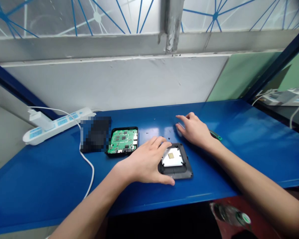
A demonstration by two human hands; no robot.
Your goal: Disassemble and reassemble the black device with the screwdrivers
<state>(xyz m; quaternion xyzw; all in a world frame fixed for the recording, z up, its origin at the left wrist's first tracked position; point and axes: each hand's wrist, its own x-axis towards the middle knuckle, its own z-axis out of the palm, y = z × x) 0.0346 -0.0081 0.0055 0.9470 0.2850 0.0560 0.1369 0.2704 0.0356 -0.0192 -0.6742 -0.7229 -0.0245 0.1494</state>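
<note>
My left hand rests over the left side of a black plastic cover, fingers spread towards its upper edge and thumb stretched along its lower edge. Set in the cover is a silver metal plate with a small gold-brown square pad. My right hand is beyond the cover, thumb and forefinger apart, with nothing seen between them. Small dark screws lie scattered nearby on the blue table. Left of my left hand sits a green circuit board in a black case.
A green-and-black tool handle lies partly behind my right forearm. A pixelated dark object is left of the case. At the back left is a white power strip; its white cable runs forward. A plastic bottle is below the table edge.
</note>
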